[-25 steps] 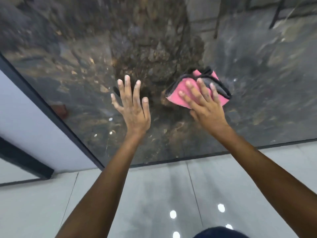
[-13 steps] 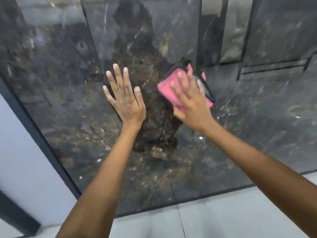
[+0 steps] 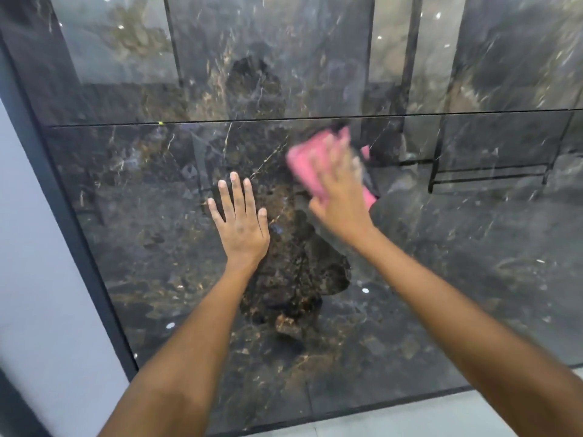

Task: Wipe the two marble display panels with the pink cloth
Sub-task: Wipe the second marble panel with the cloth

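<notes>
Pink cloth [image 3: 310, 159] under flat right hand [image 3: 342, 197]

We see our left hand [image 3: 241, 227] flat, fingers spread, on the lower marble panel [image 3: 142, 247] | our right hand [image 3: 342, 197], motion-blurred, presses the pink cloth [image 3: 307, 159] to that panel just under the seam | upper marble panel [image 3: 284, 58] above | dark frame [image 3: 63, 216] at left.
</notes>
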{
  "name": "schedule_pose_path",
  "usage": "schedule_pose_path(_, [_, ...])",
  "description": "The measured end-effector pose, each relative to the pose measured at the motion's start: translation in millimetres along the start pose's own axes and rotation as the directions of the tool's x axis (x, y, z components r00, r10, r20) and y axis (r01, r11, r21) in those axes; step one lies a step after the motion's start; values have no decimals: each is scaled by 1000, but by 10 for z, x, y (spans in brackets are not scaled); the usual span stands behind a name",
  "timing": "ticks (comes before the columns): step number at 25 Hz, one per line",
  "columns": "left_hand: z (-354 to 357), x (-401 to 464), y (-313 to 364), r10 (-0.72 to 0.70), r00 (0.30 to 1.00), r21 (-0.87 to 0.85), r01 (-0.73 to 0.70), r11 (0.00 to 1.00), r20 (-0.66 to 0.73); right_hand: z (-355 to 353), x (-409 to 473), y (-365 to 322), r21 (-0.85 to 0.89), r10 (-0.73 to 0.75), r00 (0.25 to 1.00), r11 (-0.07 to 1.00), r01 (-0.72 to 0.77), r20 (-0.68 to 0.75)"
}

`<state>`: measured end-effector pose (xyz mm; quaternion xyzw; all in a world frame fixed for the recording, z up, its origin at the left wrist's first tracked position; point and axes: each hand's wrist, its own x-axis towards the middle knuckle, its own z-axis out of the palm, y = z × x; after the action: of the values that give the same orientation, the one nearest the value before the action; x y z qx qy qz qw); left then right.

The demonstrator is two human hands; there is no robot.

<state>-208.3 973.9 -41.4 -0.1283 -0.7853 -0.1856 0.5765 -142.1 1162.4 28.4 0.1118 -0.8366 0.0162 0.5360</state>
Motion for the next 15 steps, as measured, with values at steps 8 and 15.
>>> schedule_pose_path(8, [-132, 38, 159, -135, 989, -192, 121, 974, -64, -177, 508, 48, -48, -48, 996, 998, 44, -80])
schedule_pose_path(15, [49, 345, 1023, -91, 995, -118, 94, 988, 30, -83, -1294, 972, -232, -256, 920, 915, 330, 298])
